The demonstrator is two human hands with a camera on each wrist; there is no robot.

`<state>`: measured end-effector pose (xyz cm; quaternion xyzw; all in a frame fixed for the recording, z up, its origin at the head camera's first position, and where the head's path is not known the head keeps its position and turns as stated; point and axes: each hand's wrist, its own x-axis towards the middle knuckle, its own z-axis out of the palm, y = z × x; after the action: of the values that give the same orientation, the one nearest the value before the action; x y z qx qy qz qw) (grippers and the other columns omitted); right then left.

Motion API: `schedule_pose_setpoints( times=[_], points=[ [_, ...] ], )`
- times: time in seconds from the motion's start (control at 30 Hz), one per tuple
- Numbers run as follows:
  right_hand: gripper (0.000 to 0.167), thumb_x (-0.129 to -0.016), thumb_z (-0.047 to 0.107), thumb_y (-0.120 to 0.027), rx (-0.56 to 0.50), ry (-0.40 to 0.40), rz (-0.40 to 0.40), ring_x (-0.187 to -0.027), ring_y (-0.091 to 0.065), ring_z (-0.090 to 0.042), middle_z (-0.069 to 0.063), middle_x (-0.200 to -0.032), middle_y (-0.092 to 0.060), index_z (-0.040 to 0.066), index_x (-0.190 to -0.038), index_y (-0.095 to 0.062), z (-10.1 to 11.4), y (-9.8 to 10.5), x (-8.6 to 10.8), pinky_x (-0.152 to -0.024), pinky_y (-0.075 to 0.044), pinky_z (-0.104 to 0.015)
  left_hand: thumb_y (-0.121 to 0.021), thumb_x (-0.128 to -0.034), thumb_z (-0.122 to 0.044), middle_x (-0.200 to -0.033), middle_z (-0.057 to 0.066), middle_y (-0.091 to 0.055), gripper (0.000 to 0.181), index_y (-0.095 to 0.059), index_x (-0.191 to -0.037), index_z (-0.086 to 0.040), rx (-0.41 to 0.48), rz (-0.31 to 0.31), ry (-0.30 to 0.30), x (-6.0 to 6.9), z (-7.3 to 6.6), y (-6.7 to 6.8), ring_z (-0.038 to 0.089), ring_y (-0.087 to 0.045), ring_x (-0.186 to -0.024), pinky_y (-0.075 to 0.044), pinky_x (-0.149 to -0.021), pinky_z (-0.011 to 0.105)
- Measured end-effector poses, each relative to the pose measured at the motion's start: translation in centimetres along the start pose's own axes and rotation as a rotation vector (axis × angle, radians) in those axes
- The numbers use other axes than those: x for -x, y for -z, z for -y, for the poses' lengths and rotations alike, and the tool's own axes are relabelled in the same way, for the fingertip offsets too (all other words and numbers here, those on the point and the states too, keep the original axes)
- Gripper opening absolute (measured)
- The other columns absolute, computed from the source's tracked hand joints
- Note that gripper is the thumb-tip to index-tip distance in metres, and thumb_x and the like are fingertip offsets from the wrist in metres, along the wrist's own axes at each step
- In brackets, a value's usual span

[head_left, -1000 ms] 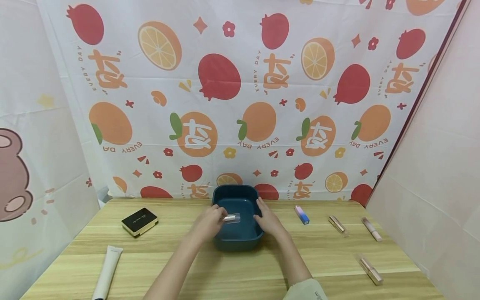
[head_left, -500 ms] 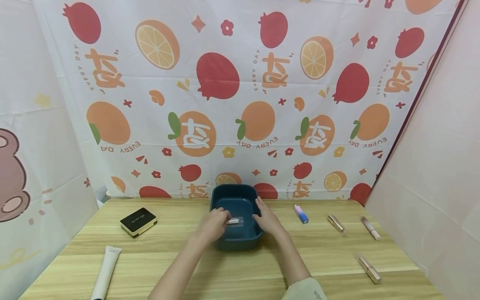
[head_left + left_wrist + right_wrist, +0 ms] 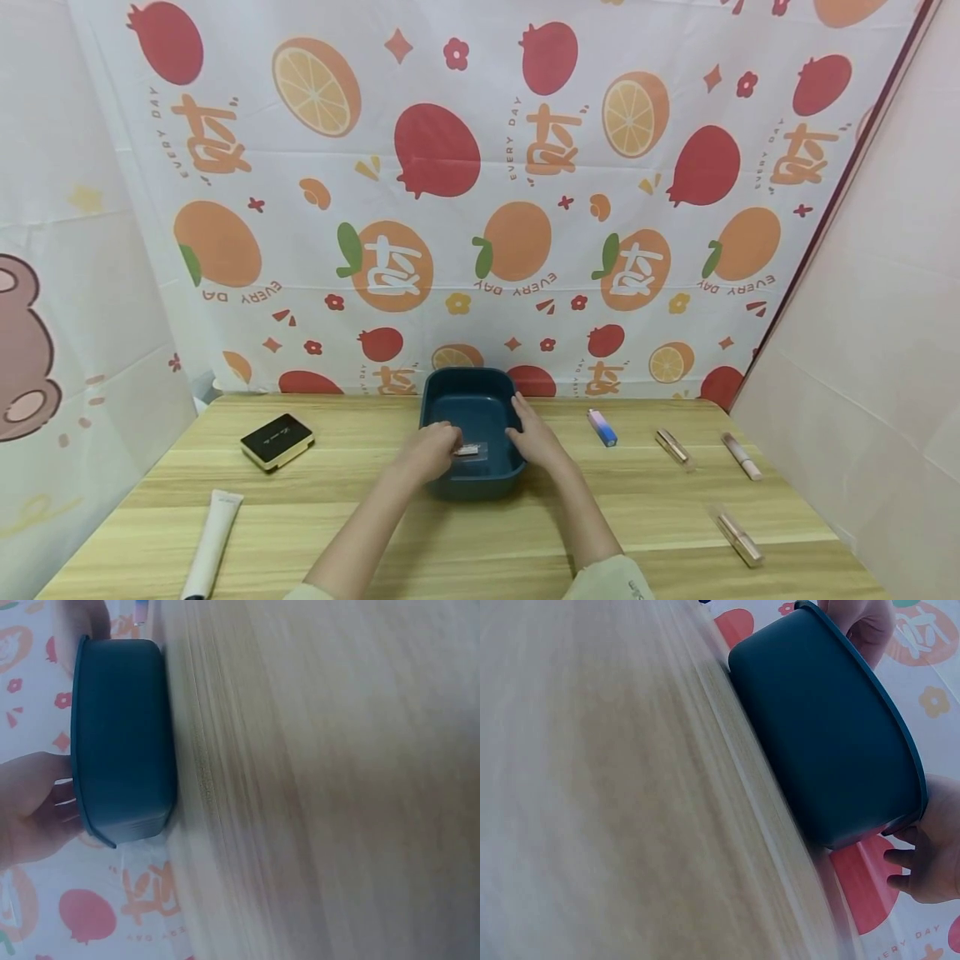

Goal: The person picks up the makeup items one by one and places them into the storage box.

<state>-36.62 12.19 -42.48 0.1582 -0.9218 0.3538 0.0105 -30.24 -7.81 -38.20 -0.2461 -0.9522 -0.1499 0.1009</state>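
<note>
A dark teal plastic box (image 3: pixel 472 492) stands on the table at the middle back. My left hand (image 3: pixel 432 450) reaches over its left side and pinches a small lipstick tube (image 3: pixel 468 450) with a clear end. The tube lies low inside the box; the fingers hide part of it. On the right side, my right hand (image 3: pixel 538 437) holds the rim, its thumb over the inside. Both wrist views show the box's outer wall (image 3: pixel 127 735), with the left hand (image 3: pixel 34 806) and right hand (image 3: pixel 934 851) at its rim.
To the left are a black compact (image 3: pixel 277 442) and a white squeeze tube (image 3: pixel 212 546). At right lie a pink-and-blue tube (image 3: pixel 602 427), a gold lipstick (image 3: pixel 673 447), a pale pink tube (image 3: pixel 741 456) and another gold lipstick (image 3: pixel 738 537). A fruit-print curtain (image 3: pixel 465 250) hangs behind.
My left hand has moved a little right and lower into the box, carrying the lipstick tube. The right hand has stayed at the rim.
</note>
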Motion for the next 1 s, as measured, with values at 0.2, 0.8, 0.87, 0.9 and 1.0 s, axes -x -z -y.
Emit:
schedule_pose_setpoints(
  times=[0.2, 0.8, 0.87, 0.9, 1.0],
  points=[
    [0.057, -0.095, 0.015, -0.048, 0.000, -0.009, 0.001, -0.135, -0.019, -0.029, -0.011, -0.151, -0.015, 0.004, -0.145, -0.023, 0.09, 0.06, -0.04, -0.103, -0.024, -0.051, -0.068, -0.0741, 0.006, -0.072, 0.005, -0.056, 0.010, -0.064, -0.076, -0.003, 0.009, -0.002, -0.017, -0.11, 0.17, -0.20, 0.022, -0.057, -0.071, -0.050, -0.065, 0.034],
    [0.056, -0.094, 0.012, -0.048, 0.021, 0.026, 0.002, -0.134, -0.020, -0.030, -0.014, -0.150, -0.017, 0.000, -0.144, -0.025, 0.10, 0.17, -0.06, -0.104, -0.023, -0.050, -0.068, -0.0738, 0.006, -0.080, 0.010, -0.061, 0.013, -0.066, -0.084, 0.000, 0.020, 0.086, 0.017, -0.45, 0.27, -0.68, 0.025, -0.059, -0.078, -0.050, -0.071, 0.037],
    [0.056, -0.095, 0.012, -0.048, 0.020, 0.023, 0.003, -0.134, -0.020, -0.030, -0.014, -0.150, -0.017, 0.000, -0.144, -0.025, 0.12, 0.16, -0.01, -0.103, -0.023, -0.051, -0.068, -0.0739, 0.006, -0.082, 0.011, -0.062, 0.014, -0.066, -0.087, 0.000, 0.020, 0.090, 0.019, -0.48, 0.26, -0.67, 0.026, -0.060, -0.081, -0.050, -0.072, 0.037],
    [0.056, -0.095, 0.013, -0.048, 0.021, 0.020, 0.003, -0.134, -0.020, -0.030, -0.014, -0.150, -0.017, 0.000, -0.144, -0.025, 0.11, 0.15, 0.01, -0.103, -0.023, -0.051, -0.068, -0.0736, 0.006, -0.083, 0.011, -0.062, 0.015, -0.066, -0.088, 0.001, 0.020, 0.090, 0.019, -0.49, 0.26, -0.67, 0.026, -0.060, -0.082, -0.050, -0.072, 0.037],
    [0.056, -0.095, 0.013, -0.048, 0.018, 0.012, 0.004, -0.134, -0.020, -0.030, -0.013, -0.150, -0.017, 0.001, -0.144, -0.025, 0.11, 0.11, 0.07, -0.103, -0.023, -0.051, -0.070, -0.0732, 0.005, -0.084, 0.012, -0.061, 0.018, -0.066, -0.090, 0.001, 0.028, 0.087, 0.016, -0.51, 0.24, -0.59, 0.027, -0.060, -0.082, -0.050, -0.073, 0.037]
  ],
)
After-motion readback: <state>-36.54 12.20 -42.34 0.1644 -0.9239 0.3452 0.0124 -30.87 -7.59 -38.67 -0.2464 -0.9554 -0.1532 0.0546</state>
